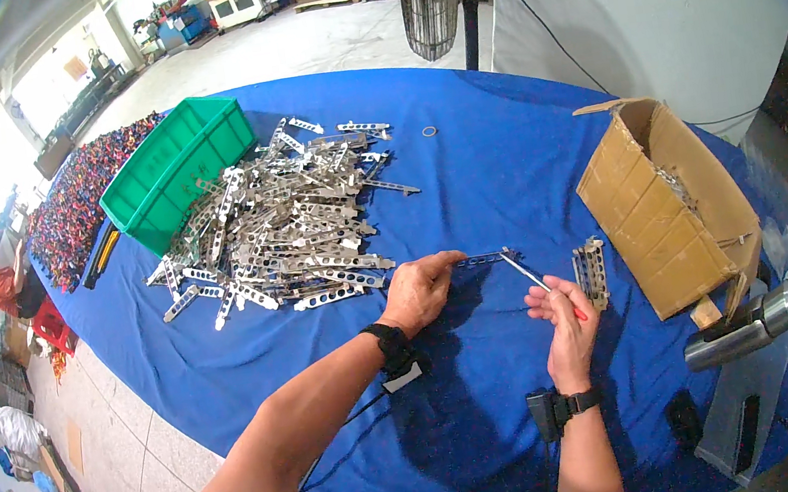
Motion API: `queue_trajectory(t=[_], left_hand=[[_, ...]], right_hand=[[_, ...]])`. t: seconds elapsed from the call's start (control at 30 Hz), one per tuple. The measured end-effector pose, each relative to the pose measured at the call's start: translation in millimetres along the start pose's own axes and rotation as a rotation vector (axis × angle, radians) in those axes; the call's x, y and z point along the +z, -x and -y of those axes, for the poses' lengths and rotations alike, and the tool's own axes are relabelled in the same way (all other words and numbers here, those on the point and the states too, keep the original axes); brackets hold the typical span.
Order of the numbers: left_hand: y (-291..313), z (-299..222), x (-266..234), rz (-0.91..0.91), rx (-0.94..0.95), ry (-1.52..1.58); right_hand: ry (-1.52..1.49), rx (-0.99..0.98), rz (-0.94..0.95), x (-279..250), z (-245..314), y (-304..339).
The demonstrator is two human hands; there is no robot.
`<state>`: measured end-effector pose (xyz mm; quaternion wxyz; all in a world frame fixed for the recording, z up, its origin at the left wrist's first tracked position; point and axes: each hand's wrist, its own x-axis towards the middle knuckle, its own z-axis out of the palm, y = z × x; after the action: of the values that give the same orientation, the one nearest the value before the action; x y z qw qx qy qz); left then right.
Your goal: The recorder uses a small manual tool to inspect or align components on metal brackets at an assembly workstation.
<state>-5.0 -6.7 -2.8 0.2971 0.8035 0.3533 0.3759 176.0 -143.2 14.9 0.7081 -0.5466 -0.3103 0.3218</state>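
Left hand (418,293) holds a metal strip (483,259); right hand (567,334) grips a red-handled tool (524,271).

Shiny metal strips (296,229), matt tablecloth (494,171), smooth plastic crate (201,175), cardboard box (644,211)

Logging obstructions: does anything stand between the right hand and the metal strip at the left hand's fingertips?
Nothing visible except the slim tool in the right hand; its tip meets or nearly meets the right end of the metal strip. The left hand is at the other end.
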Motion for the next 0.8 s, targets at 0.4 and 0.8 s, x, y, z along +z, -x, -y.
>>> queue_trajectory(t=[0.4,0.8], left_hand=[[0.2,-1.5,-1.1,0.018,-0.026,0.011],[0.4,-3.4,-2.4,0.038,-0.064,0.014]], right_hand=[[0.021,-0.035,0.006,-2.8,0.6,0.0],[-0.002,-0.014,-0.015,-2.5,-3.1,-0.8]])
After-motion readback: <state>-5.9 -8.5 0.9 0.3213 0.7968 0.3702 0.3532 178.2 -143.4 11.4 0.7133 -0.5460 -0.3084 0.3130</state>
